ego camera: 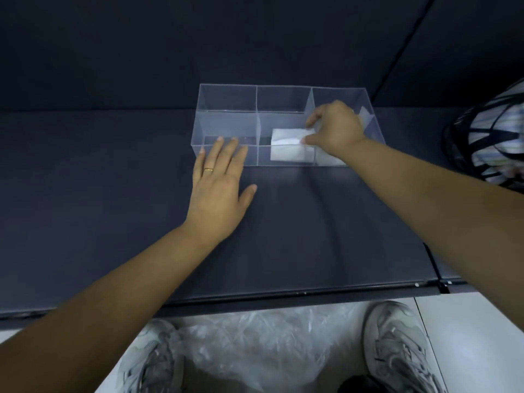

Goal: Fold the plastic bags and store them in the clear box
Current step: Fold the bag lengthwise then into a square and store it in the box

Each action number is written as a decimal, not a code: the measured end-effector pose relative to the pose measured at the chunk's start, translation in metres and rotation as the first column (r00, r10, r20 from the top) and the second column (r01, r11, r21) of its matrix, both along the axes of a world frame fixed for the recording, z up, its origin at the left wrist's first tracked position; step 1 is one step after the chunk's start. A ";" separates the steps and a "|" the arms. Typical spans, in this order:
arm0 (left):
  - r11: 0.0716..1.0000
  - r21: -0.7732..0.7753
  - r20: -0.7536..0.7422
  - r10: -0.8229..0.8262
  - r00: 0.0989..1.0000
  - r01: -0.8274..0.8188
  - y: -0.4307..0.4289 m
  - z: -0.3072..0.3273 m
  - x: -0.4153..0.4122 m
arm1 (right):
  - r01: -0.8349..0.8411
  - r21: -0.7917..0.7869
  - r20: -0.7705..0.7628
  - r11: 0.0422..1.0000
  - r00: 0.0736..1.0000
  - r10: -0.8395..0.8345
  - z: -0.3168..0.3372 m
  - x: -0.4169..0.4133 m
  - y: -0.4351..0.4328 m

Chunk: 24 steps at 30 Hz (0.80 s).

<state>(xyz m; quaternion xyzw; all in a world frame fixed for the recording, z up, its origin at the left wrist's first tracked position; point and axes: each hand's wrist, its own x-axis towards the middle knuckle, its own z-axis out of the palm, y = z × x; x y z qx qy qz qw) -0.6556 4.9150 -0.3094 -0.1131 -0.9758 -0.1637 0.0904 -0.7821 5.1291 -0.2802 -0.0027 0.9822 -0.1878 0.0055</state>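
**Folded bag pinched in the box's near middle compartment**

Reaches both bare forearms out over a dark matte tabletop [312,222] toward a clear rectangular plastic box [226,97] divided into six compartments, three across and two deep. Lays the left hand [219,182] palm down on the tabletop, fingers straight and slightly spread, thumb out to the side, fingertips touching the box's near wall at the left compartment; grips nothing there. Wears a thin gold ring [209,170] on that hand. Extends the right hand [336,127] over the box from the right, knuckles up, fingers curled downward. Pinches, between thumb and fingertips, the right edge of a white folded plastic bag [289,148] inside the near middle compartment; cannot tell whether it rests on the bottom. Stands in grey-white sneakers [397,344] on a pale floor, with a heap of crumpled clear plastic bags [255,344] between them, below the table edge. Has a striped bundle in black netting [493,137] at the far right.
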 end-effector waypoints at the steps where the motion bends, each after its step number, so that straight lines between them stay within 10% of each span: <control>1: 1.000 0.012 0.002 -0.018 1.000 0.018 0.002 -0.002 0.008 | -0.001 -0.009 -0.015 1.000 1.000 0.001 0.003 0.001 0.002; 9: 0.969 -0.214 0.238 -0.068 0.969 0.121 0.005 -0.043 0.091 | -0.343 -0.265 -0.455 0.901 0.869 0.198 0.017 0.146 -0.001; 16: 0.971 -0.197 0.250 -0.084 0.965 0.136 0.003 -0.044 0.092 | -0.784 -0.050 0.350 0.618 0.566 0.746 -0.075 0.288 0.027; 20: 0.973 -0.189 0.250 -0.080 0.965 0.130 0.003 -0.044 0.093 | -0.812 0.109 0.217 0.573 0.582 0.784 -0.097 0.287 0.028; 24: 0.974 -0.188 0.248 -0.080 0.966 0.128 0.004 -0.043 0.093 | -0.742 -0.168 0.218 0.649 0.614 0.759 -0.083 0.283 0.018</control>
